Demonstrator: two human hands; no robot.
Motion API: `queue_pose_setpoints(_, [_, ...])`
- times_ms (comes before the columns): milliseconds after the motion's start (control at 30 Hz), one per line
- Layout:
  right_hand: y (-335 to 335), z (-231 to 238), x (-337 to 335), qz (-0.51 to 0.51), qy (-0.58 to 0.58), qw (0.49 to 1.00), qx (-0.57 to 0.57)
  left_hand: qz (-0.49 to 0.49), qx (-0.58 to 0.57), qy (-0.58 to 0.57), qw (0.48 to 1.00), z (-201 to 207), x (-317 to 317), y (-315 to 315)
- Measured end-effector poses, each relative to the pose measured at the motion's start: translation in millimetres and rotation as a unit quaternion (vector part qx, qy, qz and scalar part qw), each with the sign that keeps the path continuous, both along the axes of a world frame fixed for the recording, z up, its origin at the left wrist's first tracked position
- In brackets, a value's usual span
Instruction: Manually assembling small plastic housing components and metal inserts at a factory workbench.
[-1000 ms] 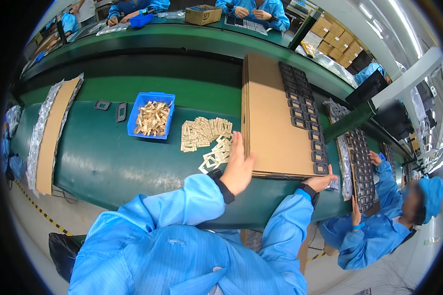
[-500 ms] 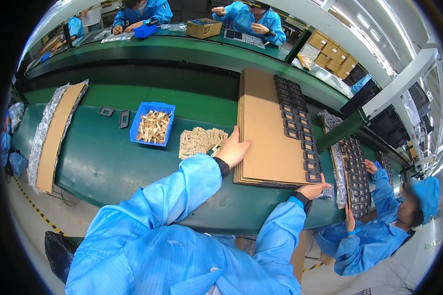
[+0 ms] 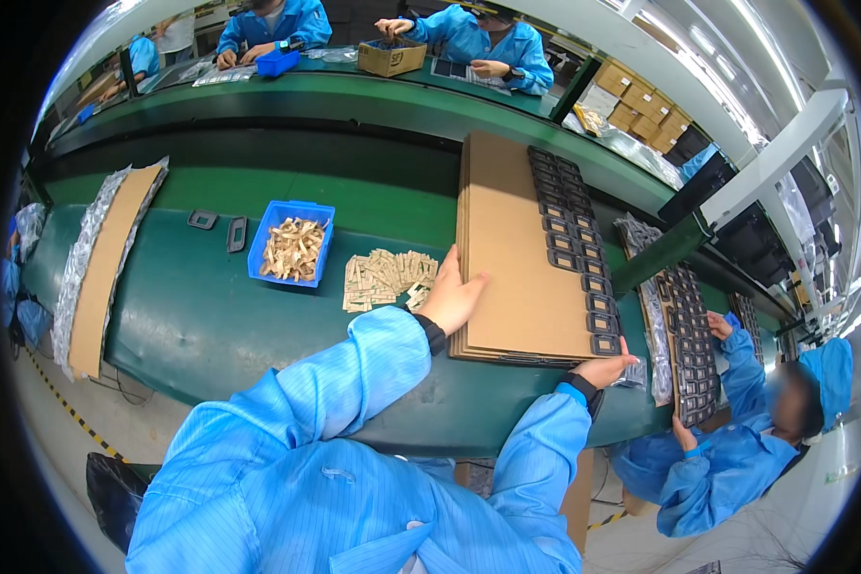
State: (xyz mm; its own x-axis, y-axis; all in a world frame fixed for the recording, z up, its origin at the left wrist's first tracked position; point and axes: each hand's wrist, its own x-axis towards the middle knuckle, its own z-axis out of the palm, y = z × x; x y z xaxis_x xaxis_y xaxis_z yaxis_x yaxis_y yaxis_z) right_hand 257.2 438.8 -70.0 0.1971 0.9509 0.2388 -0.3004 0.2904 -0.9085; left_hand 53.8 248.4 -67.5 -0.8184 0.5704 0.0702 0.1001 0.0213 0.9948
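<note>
A stack of brown cardboard sheets point(image 3: 517, 277) lies on the green bench in front of me. Several black plastic frames point(image 3: 564, 215) sit in rows along the right part of its top sheet. My left hand point(image 3: 455, 295) grips the stack's left edge, thumb on top and fingers partly hidden down the side. At the near right corner my right hand point(image 3: 607, 369) holds the edge from below, close to the last black frame. Left of my left hand lie flat paper-like strips point(image 3: 387, 277) in a loose pile.
A blue bin point(image 3: 323, 239) holds curled beige strips. Two loose black frames point(image 3: 237, 234) lie left of it. Far left is a cardboard sheet point(image 3: 115, 273) on bubble wrap. To the right, a green post point(image 3: 665, 251) rises, and a co-worker point(image 3: 737, 430) handles another frame-covered board.
My hands keep their hold on the stack; the view has shifted slightly. A co-worker across the bench has moved a hand into a small cardboard box. The right-hand co-worker's lower hand has shifted slightly.
</note>
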Motion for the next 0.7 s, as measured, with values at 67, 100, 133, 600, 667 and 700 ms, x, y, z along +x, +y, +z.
queue_pose_setpoints(67, [1.0, -1.2, 0.9, -0.003, -0.003, 1.000, 0.000, 0.016, -0.007, 0.022, 1.000, 1.9, -1.2, -0.6])
queue_pose_setpoints(100, [4.1, -4.5, 2.6, -0.007, -0.010, 1.000, 0.004, 0.012, -0.025, 0.024, 0.999, 8.1, -0.7, -3.1])
queue_pose_setpoints(133, [6.6, -6.9, 4.5, -0.011, -0.016, 1.000, 0.008, 0.008, -0.044, 0.026, 0.999, 14.8, 0.5, -5.5])
queue_pose_setpoints(600, [6.7, -5.7, 3.3, -0.027, -0.027, 0.999, 0.009, -0.015, -0.060, 0.074, 0.995, 8.6, 66.3, -36.0])
queue_pose_setpoints(667, [8.1, -7.7, 5.7, -0.013, -0.030, 0.999, 0.006, -0.021, -0.065, 0.063, 0.996, 3.2, 72.0, -37.1])
queue_pose_setpoints(700, [8.5, -8.3, 6.2, -0.011, -0.029, 0.999, 0.007, -0.027, -0.057, 0.065, 0.996, 2.7, 74.6, -37.9])
